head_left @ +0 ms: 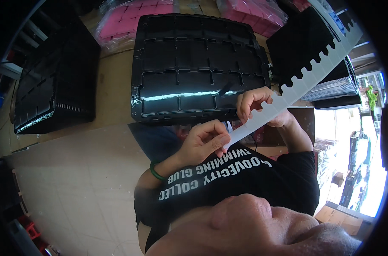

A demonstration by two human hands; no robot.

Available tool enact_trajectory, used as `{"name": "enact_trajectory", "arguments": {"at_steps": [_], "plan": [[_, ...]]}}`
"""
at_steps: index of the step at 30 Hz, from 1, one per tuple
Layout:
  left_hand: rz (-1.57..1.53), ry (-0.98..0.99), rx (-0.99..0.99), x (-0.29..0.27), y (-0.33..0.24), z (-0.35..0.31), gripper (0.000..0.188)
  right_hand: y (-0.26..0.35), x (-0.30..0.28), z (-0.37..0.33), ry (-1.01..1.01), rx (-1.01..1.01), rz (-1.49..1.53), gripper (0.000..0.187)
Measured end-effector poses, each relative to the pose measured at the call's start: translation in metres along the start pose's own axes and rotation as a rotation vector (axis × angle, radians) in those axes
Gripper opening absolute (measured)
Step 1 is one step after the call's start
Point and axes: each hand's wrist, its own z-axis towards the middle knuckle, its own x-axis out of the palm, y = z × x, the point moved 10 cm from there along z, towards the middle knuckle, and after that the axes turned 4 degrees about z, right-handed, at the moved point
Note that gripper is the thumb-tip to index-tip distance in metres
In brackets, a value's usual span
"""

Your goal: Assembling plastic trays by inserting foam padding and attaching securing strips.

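A long white strip (pixel 309 83) with notches along one edge slants from the middle up to the upper right. Its lower end is pinched between the thumb and fingers of my left hand (pixel 207 141), which has a green bangle at the wrist. Farther along, my right hand (pixel 256 102) grips the same strip, its fingers curled at the notched edge and partly hidden behind the strip. Just beyond both hands lies a black plastic tray (pixel 189 91) with rows of shallow compartments.
Tall stacks of black trays stand at the left (pixel 57 81) and at the right (pixel 294 47). Pink partitioned pieces in clear plastic wrap (pixel 134 19) lie at the far side, with another pink wrapped bundle (pixel 256 17) farther right. An open cardboard box (pixel 303 121) sits beside my right forearm.
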Motion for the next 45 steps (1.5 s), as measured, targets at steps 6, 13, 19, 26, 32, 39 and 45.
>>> {"name": "enact_trajectory", "arguments": {"at_steps": [6, 13, 19, 26, 32, 39, 45], "plan": [[0.107, -0.152, 0.316, -0.019, -0.042, -0.021, 0.012, 0.047, -0.051, 0.096, -0.169, -0.004, -0.696, 0.021], [0.151, -0.189, 0.277, -0.02, -0.032, -0.026, 0.012, 0.027, -0.125, 0.283, -0.212, -0.223, -1.226, 0.025], [0.163, -0.162, 0.249, -0.024, -0.03, -0.023, 0.012, 0.018, -0.146, 0.299, -0.239, -0.105, -1.33, 0.021], [0.189, -0.192, 0.228, -0.029, -0.028, -0.022, 0.013, 0.015, -0.126, 0.316, -0.071, -0.12, -1.436, 0.022], [0.173, -0.192, 0.193, -0.031, -0.025, -0.019, 0.013, 0.018, -0.126, 0.31, -0.045, -0.051, -1.395, 0.022], [0.19, -0.205, 0.195, -0.029, -0.024, -0.023, 0.012, 0.009, -0.143, 0.302, -0.047, -0.123, -1.065, 0.018], [0.178, -0.15, 0.204, -0.024, -0.024, -0.02, 0.012, 0.051, -0.13, 0.187, -0.177, -0.116, -0.915, 0.023]]}}
